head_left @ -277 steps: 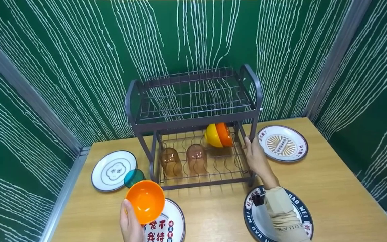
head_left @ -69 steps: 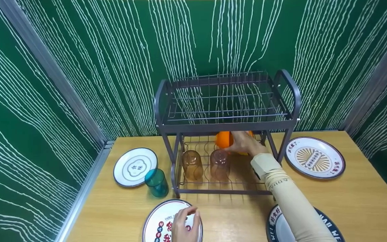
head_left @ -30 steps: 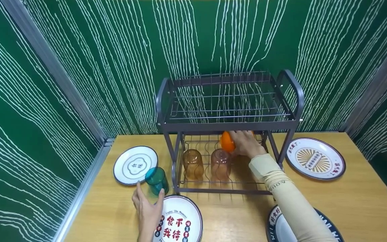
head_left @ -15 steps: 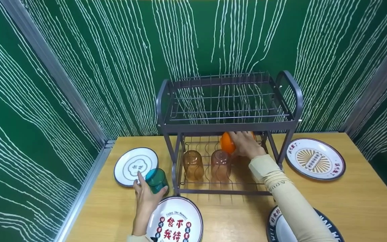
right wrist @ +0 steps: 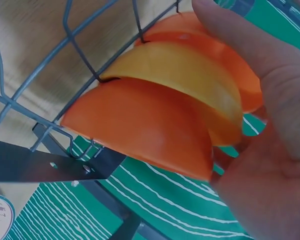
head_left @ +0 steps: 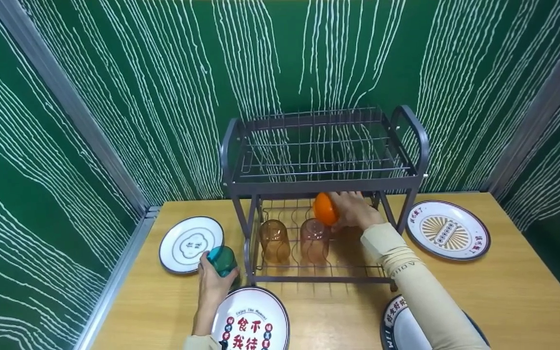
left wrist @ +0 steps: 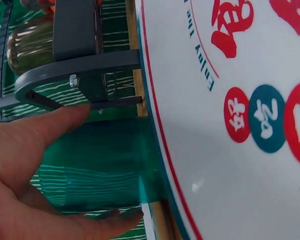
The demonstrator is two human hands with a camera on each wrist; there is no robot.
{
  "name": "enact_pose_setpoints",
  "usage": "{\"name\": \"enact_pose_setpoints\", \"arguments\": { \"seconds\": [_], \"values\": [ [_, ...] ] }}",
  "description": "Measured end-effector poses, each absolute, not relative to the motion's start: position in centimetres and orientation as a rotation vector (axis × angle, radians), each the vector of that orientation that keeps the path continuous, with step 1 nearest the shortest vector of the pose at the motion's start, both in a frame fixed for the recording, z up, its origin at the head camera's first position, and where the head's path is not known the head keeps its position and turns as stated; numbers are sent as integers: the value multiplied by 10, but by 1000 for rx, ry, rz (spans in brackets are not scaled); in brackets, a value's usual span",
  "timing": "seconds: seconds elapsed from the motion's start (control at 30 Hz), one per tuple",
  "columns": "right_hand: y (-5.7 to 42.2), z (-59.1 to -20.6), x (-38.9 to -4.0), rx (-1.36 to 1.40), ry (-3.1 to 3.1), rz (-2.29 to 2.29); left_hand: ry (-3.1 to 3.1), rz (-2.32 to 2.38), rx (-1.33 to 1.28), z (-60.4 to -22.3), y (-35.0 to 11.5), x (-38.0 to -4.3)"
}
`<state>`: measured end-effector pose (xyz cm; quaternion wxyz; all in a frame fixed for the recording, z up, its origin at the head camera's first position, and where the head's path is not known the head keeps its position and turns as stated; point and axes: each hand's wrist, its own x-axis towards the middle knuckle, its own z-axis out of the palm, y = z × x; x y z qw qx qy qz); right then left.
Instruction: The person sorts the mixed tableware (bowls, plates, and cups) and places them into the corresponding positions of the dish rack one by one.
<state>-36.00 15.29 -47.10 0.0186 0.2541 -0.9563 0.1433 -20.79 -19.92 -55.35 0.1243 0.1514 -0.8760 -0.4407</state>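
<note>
My left hand [head_left: 212,289] holds a teal cup [head_left: 222,261] at the left of the rack, thumb on one side and fingers on the other. In the left wrist view, the cup [left wrist: 102,165] stands close behind the rim of a plate with red lettering [left wrist: 210,150]. Inside the rack's lower tier, my right hand [head_left: 355,211] grips an orange bowl [head_left: 325,209]. The right wrist view shows that orange bowl [right wrist: 247,82] on edge beside a yellow bowl [right wrist: 180,70] and another orange bowl [right wrist: 140,130]; my fingertips are partly hidden behind them.
The dark two-tier dish rack [head_left: 323,186] stands mid-table. An amber glass [head_left: 275,243] and a pinkish glass [head_left: 315,243] are upside down on its lower tier. Plates lie at left [head_left: 173,245], right [head_left: 447,229] and front right [head_left: 406,325].
The orange bowl, earlier in my left hand, is now with my right hand in the lower tier. My left hand has moved from over the lettered plate to the teal cup and closed around it.
</note>
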Motion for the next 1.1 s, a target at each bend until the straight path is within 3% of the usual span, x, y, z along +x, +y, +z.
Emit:
{"name": "enact_pose_setpoints", "arguments": {
  "seconds": [0.73,1.1],
  "values": [
    [177,-449,-344,966,-2707,845,-2182,-1316,486,-522,-183,-168],
    [173,-439,-326,1030,-2517,966,-2136,-1386,369,-504,-154,-142]
  ]
}}
